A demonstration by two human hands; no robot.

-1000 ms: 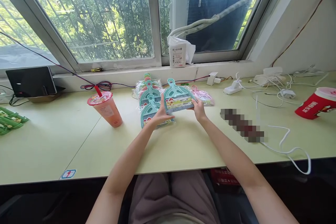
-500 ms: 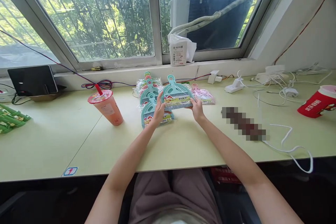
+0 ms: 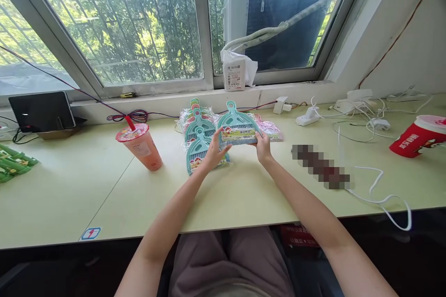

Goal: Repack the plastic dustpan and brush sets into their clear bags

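Observation:
Both my hands hold up a teal mini dustpan-and-brush set (image 3: pixel 237 126) in clear wrapping, just above the light green table (image 3: pixel 104 185). My left hand (image 3: pixel 213 150) grips its left lower corner, thumb on the front. On the right lower corner my right hand (image 3: pixel 264 146) is closed. Directly left of it lies a row of more wrapped teal sets (image 3: pixel 198 135), overlapping toward the window. A pink set (image 3: pixel 268 128) lies flat behind my right hand.
An orange sealed drink cup (image 3: pixel 140 145) with a red straw stands left of the pile. A red cup (image 3: pixel 418 136) lies at the far right among white chargers and cables (image 3: pixel 376 185). A tablet (image 3: pixel 42 110) leans at the back left; green packs (image 3: pixel 14 163) lie at the left edge.
The teal set has stayed between both hands, tilting slightly flatter and lower. My left thumb has shifted along its bottom edge. The camera moved a little.

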